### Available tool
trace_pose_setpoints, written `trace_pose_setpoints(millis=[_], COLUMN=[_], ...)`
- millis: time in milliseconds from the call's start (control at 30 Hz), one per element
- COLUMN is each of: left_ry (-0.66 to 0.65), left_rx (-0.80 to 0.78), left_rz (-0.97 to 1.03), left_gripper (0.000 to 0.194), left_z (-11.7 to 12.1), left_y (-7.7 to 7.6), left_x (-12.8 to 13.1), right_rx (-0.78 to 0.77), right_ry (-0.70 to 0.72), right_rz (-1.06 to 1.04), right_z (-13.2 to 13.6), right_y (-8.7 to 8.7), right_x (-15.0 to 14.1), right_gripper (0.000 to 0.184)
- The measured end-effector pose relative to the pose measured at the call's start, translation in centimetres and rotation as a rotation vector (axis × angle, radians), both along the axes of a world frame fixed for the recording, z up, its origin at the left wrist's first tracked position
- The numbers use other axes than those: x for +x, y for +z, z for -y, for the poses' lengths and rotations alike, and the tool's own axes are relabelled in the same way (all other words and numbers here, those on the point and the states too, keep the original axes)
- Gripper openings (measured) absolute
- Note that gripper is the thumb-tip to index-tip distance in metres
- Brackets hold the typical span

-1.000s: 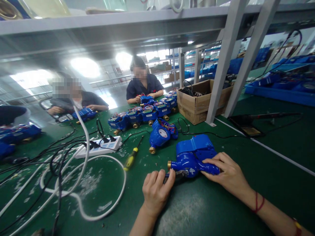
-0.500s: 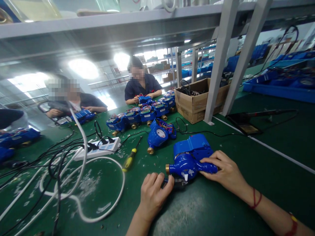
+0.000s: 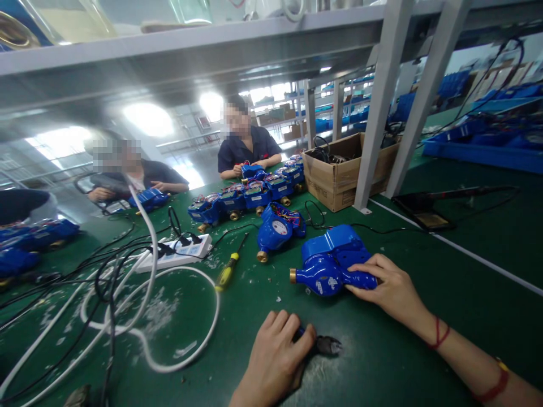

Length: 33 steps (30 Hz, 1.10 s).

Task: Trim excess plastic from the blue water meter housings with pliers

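1 dark-tipped tool (image 3: pixel 329 345) pokes from the left hand (image 3: pixel 278 356), handle mostly hidden

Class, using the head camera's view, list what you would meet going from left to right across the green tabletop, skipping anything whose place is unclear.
White power strip, yellow-and-black screwdriver, water meter with visible dial, water meter gripped by the right hand, soldering iron.

No legible text. Print on cardboard box (image 3: pixel 328 183): too blurred. White labels on row of blue units (image 3: pixel 258 198): too small. Markings on white dial (image 3: pixel 279 227) and pale emblem on held blue meter (image 3: pixel 323 274): unreadable.
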<state>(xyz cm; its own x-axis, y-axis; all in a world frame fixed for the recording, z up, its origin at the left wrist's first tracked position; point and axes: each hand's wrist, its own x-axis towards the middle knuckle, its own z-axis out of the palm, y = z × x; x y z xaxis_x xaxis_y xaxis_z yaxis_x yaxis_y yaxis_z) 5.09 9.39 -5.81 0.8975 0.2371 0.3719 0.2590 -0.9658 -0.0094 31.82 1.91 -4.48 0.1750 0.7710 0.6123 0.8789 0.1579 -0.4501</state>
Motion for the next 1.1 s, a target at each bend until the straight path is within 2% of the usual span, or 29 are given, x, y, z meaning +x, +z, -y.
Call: trace_pose_setpoints(millis=[167, 267, 433, 667, 800, 900, 1000, 1100], left_ry=[0.164, 0.263, 0.381, 0.448, 0.483, 0.523, 0.499, 0.485], left_rx=[-0.366, -0.461, -0.416, -0.343, -0.452, -0.472, -0.475, -0.402], left_rz=[0.04, 0.037, -0.048, -0.012, -0.023, -0.066, -0.004, 0.19], left_gripper=[0.038, 0.038, 0.029, 0.035, 0.028, 0.027, 0.015, 0.011], left_z=[1.2, 1.6, 2.0, 2.7, 2.7, 2.7, 2.5, 2.1], left_y=[0.6, 0.7, 0.9, 0.4, 1.0, 1.6, 1.9, 1.9], left_x=[0.6, 0.7, 0.8, 1.4, 1.8, 2.0, 2.4, 3.3], right_rx=[-0.022, -0.03, -0.042, -0.04, -0.045, -0.049, -0.049, -0.047], right_ry=[-0.002, -0.004, -0.005, 0.001, 0.0, 0.0, 0.002, 0.003], right_rz=[0.003, 0.007, 0.007, 0.008, 0.002, -0.006, -0.012, -0.015], right_z=[0.1, 0.1, 0.2, 0.2, 0.2, 0.2, 0.2, 0.3], right_y=[-0.2, -0.2, -0.2, 0.0, 0.0, 0.0, 0.1, 0.1], right_x=[0.0, 0.0, -0.1, -0.1, -0.2, -0.2, -0.3, -0.3], right_gripper=[0.02, 0.02, 0.021, 0.02, 0.023, 0.025, 0.025, 0.026])
